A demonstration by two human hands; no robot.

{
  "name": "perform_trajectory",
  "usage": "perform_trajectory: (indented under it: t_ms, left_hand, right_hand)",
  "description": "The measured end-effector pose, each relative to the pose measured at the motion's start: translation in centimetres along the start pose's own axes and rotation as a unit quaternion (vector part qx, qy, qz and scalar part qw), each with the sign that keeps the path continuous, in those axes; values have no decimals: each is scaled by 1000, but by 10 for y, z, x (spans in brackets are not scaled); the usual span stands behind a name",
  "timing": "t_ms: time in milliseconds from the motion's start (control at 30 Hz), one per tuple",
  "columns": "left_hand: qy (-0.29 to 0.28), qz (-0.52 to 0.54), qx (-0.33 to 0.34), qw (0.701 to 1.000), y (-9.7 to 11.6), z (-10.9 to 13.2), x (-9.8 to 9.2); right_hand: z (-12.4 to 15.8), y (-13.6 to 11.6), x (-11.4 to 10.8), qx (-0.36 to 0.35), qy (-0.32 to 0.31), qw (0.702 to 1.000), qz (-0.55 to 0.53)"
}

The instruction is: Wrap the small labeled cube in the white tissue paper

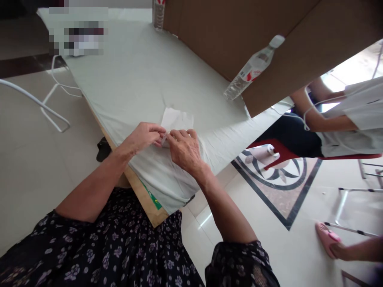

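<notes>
A thin white, partly see-through packet (pixel 176 116) lies on the pale cloth near the table's front corner. My left hand (pixel 145 137) comes in from the left, its thumb and fingers pinched together at the packet's near edge. Across from it, my right hand (pixel 184 149) is bent over the same edge with its fingers curled down. Between the fingertips a bit of clear film (pixel 164 138) shows. The hands almost touch, and the right fingers cover part of the packet. What the packet contains, if anything, I cannot make out.
The pale cloth (pixel 128 71) covers the table. A large brown cardboard panel (pixel 215 44) stands at the back right, with a clear bottle (pixel 249 71) leaning there and another bottle (pixel 158 16) behind. To the right sits a person in a white shirt (pixel 344 131).
</notes>
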State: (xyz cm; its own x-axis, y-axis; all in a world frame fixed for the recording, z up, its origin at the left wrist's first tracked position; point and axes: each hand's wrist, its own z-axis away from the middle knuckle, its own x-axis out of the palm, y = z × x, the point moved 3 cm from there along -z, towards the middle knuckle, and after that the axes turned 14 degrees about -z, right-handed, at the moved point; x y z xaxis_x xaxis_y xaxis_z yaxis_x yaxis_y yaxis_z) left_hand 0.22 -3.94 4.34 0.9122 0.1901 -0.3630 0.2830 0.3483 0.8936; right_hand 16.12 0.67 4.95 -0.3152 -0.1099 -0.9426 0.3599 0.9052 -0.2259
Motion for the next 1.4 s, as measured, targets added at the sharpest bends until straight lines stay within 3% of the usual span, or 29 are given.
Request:
perform_trajectory:
  t_ms: [67,167,300,400,467,633,733,967,1233,1400]
  left_hand:
    - [15,-105,76,991,0,1,1]
    - [70,-285,189,937,0,3,9]
    - [143,-378,262,876,-4,6,19]
    - [174,-393,301,851,-7,8,24]
    - [178,-401,314,842,-9,9,26]
    - [171,-422,324,829,-8,8,27]
    - [166,-431,325,826,-6,8,27]
    - [138,-457,321,818,1,6,29]
    - [96,-461,296,831,5,3,30]
    - [90,-423,289,854,-1,-5,32]
  right_hand:
    - [2,2,-3,0,2,999,-35]
    - [13,11,-11,26,69,992,-104]
    - [48,48,-19,219,211,933,-190]
    - [69,71,-11,366,168,876,-265]
    - [71,77,-4,410,127,852,-301]
    - [48,76,10,423,107,822,-365]
    - [36,74,19,412,139,811,-391]
    - [22,60,26,350,209,823,-395]
    - [6,42,20,327,229,789,-467]
    - [-5,32,22,323,208,798,-465]
